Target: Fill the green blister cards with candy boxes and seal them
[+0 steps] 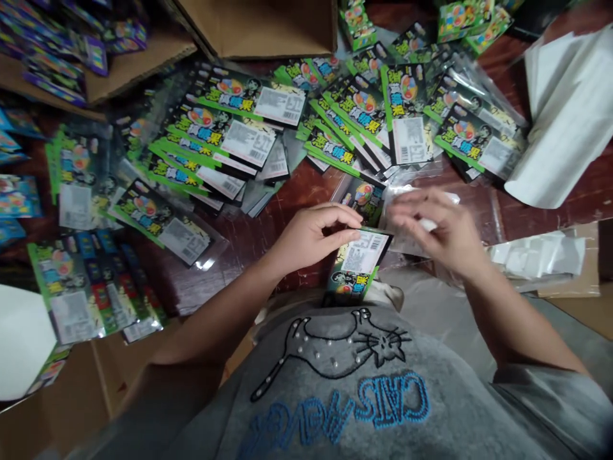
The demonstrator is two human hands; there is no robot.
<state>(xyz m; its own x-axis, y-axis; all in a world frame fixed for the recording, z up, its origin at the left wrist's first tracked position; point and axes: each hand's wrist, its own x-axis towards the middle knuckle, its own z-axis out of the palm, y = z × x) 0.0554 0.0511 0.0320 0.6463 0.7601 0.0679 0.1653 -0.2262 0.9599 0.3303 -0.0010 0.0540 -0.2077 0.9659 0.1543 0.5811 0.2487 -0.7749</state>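
Where the bench point(297, 223) meets our grey shirt with its stitched cat point(335, 351), we have the black-and-green printed packet with a white label panel point(358, 255), its far edge at our left hand point(342, 231). Our left grip is narrow, thumb and fingers closed on that edge. To its right, our right hand point(414, 223) is blurred, its thumb and fingers loosely parted, over or just beside a crumpled clear plastic sleeve point(407, 239); we cannot tell whether it touches the sleeve.

Just beyond our hands lies another dark printed packet point(364, 197), flat on the bench. Farther out, we see overlapping piles of black-and-green packets point(230, 128), reaching from left to right. A white rolled sheet point(560, 140) lies at the right, and nearer us a clear bag of small white pieces point(536, 259) rests by brown cardboard point(587, 262). At the far left, purple packets point(86, 48) sit in an open cardboard box point(138, 70), with blue packets point(18, 197) nearer us at the left edge.
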